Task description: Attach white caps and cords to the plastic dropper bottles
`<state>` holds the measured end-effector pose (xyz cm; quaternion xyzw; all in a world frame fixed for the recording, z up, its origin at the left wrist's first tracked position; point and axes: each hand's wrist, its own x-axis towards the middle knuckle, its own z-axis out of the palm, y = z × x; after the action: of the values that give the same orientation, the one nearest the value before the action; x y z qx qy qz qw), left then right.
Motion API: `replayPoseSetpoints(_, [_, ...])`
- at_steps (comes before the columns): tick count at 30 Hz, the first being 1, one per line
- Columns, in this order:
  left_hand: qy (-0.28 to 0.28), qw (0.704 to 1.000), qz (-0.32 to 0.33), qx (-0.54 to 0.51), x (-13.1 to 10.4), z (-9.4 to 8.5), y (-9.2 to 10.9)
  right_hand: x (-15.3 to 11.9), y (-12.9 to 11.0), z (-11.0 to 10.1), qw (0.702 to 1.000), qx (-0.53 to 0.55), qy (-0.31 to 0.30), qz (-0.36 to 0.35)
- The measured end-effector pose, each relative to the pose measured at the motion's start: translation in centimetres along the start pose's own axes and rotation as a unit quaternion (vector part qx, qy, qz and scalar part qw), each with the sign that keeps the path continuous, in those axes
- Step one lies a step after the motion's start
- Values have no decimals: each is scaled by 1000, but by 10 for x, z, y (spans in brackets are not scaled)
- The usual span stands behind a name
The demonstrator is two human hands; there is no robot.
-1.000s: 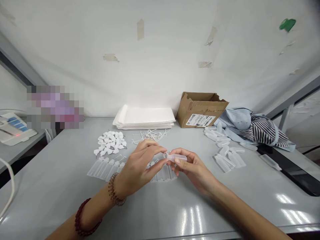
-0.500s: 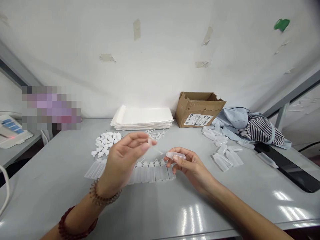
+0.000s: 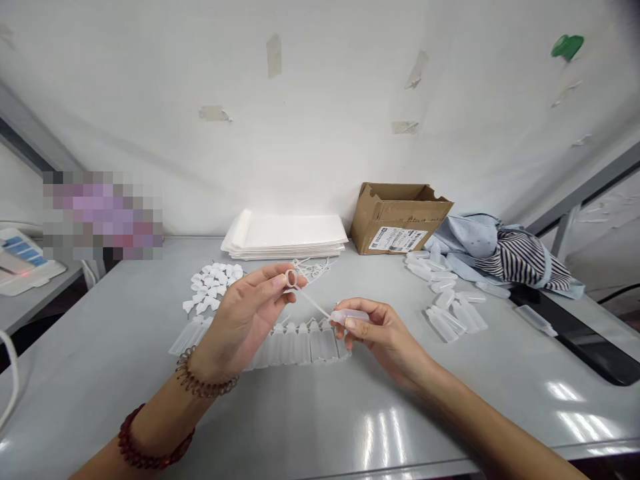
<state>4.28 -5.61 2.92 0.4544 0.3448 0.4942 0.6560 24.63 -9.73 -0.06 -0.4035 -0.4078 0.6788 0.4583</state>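
Note:
My left hand (image 3: 250,307) pinches a white ring with a thin plastic strap (image 3: 313,303), its thumb and fingers closed on the ring end. The strap slants down to the right, and its far end meets the neck of a small translucent squeeze bottle (image 3: 354,315). My right hand (image 3: 383,333) grips that bottle, which lies nearly level with its neck pointing left. Whether the strap is fixed at the neck I cannot tell. Below the hands, a row of similar bottles (image 3: 300,345) lies side by side, partly hidden behind my left hand.
White caps (image 3: 213,283) are piled on the left, and loose straps (image 3: 315,268) lie behind my hands. Loose bottles (image 3: 453,313) are scattered to the right. At the back are stacked white envelopes (image 3: 290,233), a cardboard box (image 3: 400,220) and bundled cloth (image 3: 520,257).
The strap has swung into clear view, and its far end now reaches the bottle's neck. My left hand has turned and shifted slightly left; the right hand has barely moved.

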Motion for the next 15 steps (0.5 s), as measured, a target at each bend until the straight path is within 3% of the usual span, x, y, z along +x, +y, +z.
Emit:
replayPoseSetpoints(9, [-13,986,-166,-11,-2,9,-19,1,2,1,999,-28,12,-9])
replayPoseSetpoints(15, [-19,989,-141,36,-7,17,-25,0,9,0,999,-45,5,-10])
